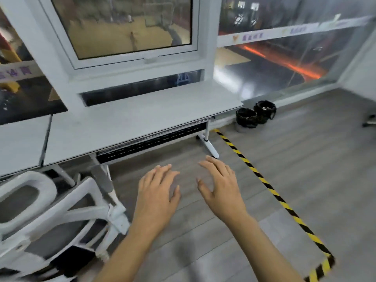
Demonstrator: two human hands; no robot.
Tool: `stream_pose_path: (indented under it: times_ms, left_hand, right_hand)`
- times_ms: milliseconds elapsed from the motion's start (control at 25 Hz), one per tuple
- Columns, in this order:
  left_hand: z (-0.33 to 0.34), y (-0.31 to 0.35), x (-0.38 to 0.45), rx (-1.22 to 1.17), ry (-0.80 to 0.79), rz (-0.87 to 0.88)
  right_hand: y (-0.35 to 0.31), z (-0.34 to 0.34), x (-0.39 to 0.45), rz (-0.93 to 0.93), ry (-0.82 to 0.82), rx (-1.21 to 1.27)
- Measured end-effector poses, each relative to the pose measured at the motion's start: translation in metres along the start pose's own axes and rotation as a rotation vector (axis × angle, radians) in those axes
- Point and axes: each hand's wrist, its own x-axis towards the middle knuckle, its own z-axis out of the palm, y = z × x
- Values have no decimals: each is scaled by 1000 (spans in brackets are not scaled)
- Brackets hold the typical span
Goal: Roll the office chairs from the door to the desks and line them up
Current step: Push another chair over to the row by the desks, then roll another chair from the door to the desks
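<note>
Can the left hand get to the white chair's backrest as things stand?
Probably yes. The left hand is open and empty, hovering over bare floor, and the white chair sits just to its left by the desk. Nothing visible lies between them; the right hand is clear on the other side.

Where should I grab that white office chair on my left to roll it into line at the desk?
Likely best by the top of the backrest frame, just under the headrest. The white office chair shows its back to you, seat toward the desk, so come from behind. Both the left hand and right hand are open and empty, so hold each side of the frame.
</note>
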Motion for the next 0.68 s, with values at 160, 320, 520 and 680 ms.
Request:
stream_pose_path:
  times_ms: [160,320,520,680]
  left_hand:
    - [59,111,52,-32,-40,152]
    - [112,216,93,-69,-97,317]
    - [192,333,159,-104,-160,496]
    - [265,428,225,-169,-206,583]
  right_hand:
    - [102,-84,-15,108,122,-75]
    - [193,-159,-33,249,214,-150]
    - [305,-234,-38,390,293,-241]
    - [404,-291,-24,511,302,-318]
